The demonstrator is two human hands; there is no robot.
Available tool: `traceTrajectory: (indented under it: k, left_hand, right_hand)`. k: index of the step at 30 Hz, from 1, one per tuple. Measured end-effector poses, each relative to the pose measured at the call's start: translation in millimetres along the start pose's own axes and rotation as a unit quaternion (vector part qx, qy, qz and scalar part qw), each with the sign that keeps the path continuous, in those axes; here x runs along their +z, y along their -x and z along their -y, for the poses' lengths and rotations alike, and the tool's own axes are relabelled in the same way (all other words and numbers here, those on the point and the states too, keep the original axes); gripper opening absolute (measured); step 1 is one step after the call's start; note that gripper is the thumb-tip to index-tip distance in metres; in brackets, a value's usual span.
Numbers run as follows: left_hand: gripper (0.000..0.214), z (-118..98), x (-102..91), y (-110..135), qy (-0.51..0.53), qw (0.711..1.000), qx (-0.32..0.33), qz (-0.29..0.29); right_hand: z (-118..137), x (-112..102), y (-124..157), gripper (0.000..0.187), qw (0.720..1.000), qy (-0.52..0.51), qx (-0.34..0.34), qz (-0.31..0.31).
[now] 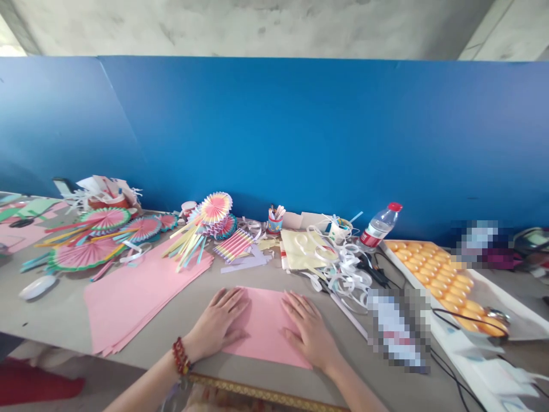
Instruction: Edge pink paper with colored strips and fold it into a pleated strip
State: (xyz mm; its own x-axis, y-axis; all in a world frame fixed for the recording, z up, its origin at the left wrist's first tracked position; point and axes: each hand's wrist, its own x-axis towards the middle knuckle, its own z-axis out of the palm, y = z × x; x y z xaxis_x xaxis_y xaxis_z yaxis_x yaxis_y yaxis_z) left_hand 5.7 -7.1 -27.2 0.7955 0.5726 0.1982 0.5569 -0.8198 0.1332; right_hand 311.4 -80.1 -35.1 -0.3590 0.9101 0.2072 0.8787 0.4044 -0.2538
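Note:
A pink sheet of paper lies flat on the grey table in front of me. My left hand rests on its left side, palm down with fingers stretched out. On the right side of the sheet lies my right hand, also flat with its fingers spread. Neither hand grips anything. To the left is a stack of larger pink sheets. Behind the sheet sits a pleated striped paper piece, with several folded paper fans beside it.
A tangle of white paper strips and a plastic bottle are at right. Beyond them is a white tray of orange domes with cables. A white computer mouse lies at left. A blue partition stands behind the table.

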Motion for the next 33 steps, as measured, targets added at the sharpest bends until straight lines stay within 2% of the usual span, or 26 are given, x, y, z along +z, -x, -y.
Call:
traceTrajectory:
  k: [4, 12, 24, 29, 31, 33]
  left_hand:
    - [0.067, 1, -1.9, -2, 0.005, 1.000, -0.017, 0.011]
    - [0.063, 1, -0.3, -3, -0.002, 1.000, -0.027, -0.007]
    - [0.060, 0, -5.7, -6, 0.001, 1.000, -0.008, -0.027]
    - [0.061, 0, -2.4, -4, 0.009, 1.000, -0.012, -0.009]
    - [0.062, 0, -1.8, -3, 0.025, 0.999, -0.021, 0.005]
    - [0.064, 0, -3.4, -2, 0.054, 0.998, -0.030, 0.017]
  right_hand:
    - [0, 1, -1, 0.054, 1.000, 0.004, 0.028, 0.004]
    - [-4, 7, -1, 0.053, 0.999, 0.007, 0.039, 0.007]
    - [-8, 16, 2, 0.052, 0.998, 0.060, 0.004, -0.031]
    - [-9, 3, -6, 0.051, 0.998, 0.057, -0.005, -0.012]
    - [-5, -7, -14, 0.045, 1.000, 0.015, 0.012, -0.006]
    - [2, -19, -24, 0.029, 0.997, -0.068, 0.044, -0.017]
